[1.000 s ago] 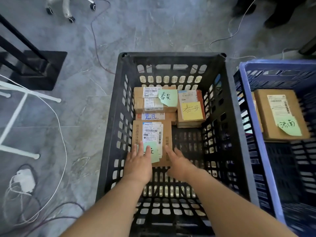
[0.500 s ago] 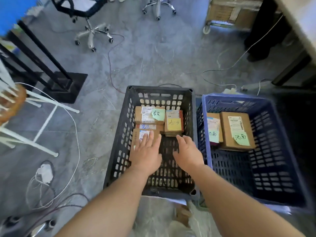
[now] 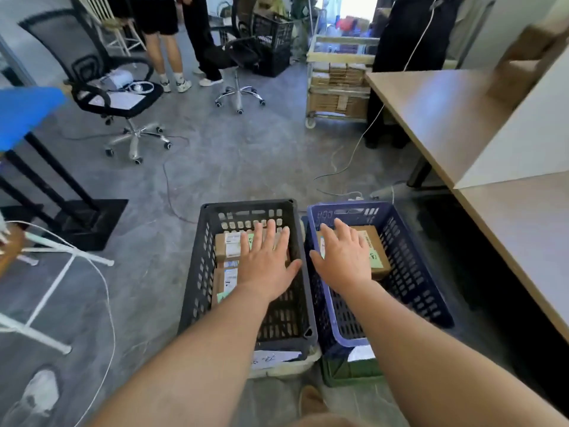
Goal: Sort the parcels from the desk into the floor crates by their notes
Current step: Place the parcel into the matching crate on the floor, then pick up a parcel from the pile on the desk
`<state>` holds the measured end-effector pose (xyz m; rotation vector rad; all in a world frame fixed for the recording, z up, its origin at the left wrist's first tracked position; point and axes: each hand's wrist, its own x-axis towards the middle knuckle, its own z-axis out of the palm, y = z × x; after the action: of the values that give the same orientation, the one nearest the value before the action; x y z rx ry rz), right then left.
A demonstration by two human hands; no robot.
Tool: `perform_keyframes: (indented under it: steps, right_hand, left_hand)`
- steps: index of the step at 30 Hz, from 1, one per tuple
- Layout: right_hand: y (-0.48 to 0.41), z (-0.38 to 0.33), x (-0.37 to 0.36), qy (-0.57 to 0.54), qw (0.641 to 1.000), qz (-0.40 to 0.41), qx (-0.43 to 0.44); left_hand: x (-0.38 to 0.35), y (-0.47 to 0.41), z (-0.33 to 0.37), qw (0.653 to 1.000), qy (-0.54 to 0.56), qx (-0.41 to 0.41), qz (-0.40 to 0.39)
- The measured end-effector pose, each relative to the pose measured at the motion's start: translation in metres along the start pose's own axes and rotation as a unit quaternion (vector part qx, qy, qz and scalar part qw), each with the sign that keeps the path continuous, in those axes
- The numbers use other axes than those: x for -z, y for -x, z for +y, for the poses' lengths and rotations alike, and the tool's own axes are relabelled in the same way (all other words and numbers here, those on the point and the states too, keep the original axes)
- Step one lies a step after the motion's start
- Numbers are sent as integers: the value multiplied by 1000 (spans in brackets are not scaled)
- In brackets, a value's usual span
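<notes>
Black plastic lattice is forming the crate [image 3: 198, 269] sitting beneath the left hand [image 3: 268, 260]. That hand is stretching out flat, palm down, its fingers straight and slightly spread, holding nothing. Just left of it, two brown parcels [image 3: 222, 245] with white labels are lying in the black crate, one beyond the other, and a green note [image 3: 250, 241] is peeking out beside the fingers. The right hand [image 3: 341, 257] is hovering the same way, flat, spread and empty, over the blue crate [image 3: 412, 272], which is standing just beside the black one. Under and to the right of its fingers a larger parcel [image 3: 373, 240] is lying flat, carrying a handwritten green slip [image 3: 376, 261]. Further right of that hand the wooden desk [image 3: 431, 112] is running away. Well beyond both hands an office chair [image 3: 120, 100] is standing on the grey floor.
</notes>
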<state>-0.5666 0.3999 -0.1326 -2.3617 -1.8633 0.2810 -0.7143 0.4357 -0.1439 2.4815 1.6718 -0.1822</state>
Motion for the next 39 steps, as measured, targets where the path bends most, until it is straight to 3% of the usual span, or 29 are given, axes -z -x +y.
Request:
perform_keyframes:
  steps: [11,20,29,39]
  right_hand:
    - [93,2,28,37,991,67,-107]
    - [180,51,57,68,967,96,-225]
    - [281,137,91,57,932,141,-328]
    - [442,258,107,75,877,173,-442]
  left_hand:
    - [25,50,11,994,-17,-99,47]
    - [26,79,85,972,-25,-225,67]
    - [32,132,209,933,-58,-343,94]
    - [9,249,385,872,-89,-475,79]
